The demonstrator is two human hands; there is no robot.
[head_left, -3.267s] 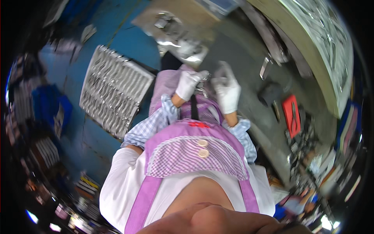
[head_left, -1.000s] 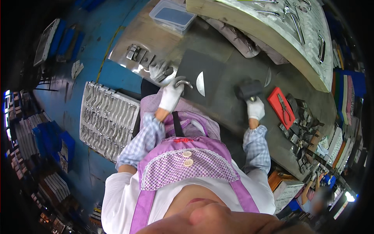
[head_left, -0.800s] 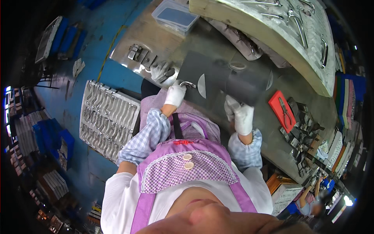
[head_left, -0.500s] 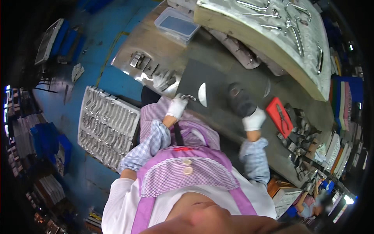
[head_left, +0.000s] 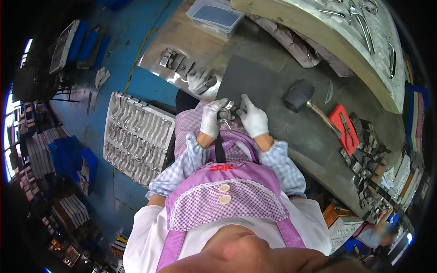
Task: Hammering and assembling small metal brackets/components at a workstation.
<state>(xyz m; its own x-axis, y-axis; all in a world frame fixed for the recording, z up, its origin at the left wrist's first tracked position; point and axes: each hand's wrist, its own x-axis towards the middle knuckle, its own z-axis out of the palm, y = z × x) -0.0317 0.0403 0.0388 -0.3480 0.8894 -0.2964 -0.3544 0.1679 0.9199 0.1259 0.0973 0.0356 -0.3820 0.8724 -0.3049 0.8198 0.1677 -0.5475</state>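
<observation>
My left hand (head_left: pixel 210 119), in a white glove, grips a shiny curved metal fitting (head_left: pixel 225 114) above my lap, at the near edge of the dark bench mat (head_left: pixel 248 75). Just to the right, my gloved right hand (head_left: pixel 256 122) has its fingers apart and pointed toward the fitting, with nothing visibly held. A black-headed mallet (head_left: pixel 298 95) with a wooden handle lies on the bench to the right of the mat. Whether the right fingertips touch the fitting, I cannot tell.
Pliers (head_left: pixel 347 129) rest on a red tray (head_left: pixel 340 117) at right. A clear plastic box (head_left: pixel 214 20), a metal jig (head_left: pixel 170 60) and a crumpled grey glove (head_left: pixel 200 81) are on the bench. At left stands a rack of curved metal parts (head_left: pixel 136 136); a padded board (head_left: pixel 314 27) holds fittings.
My right hand has let go of the mallet, now lying on the bench, and moved left beside my left hand. The pale half-moon piece no longer shows on the mat.
</observation>
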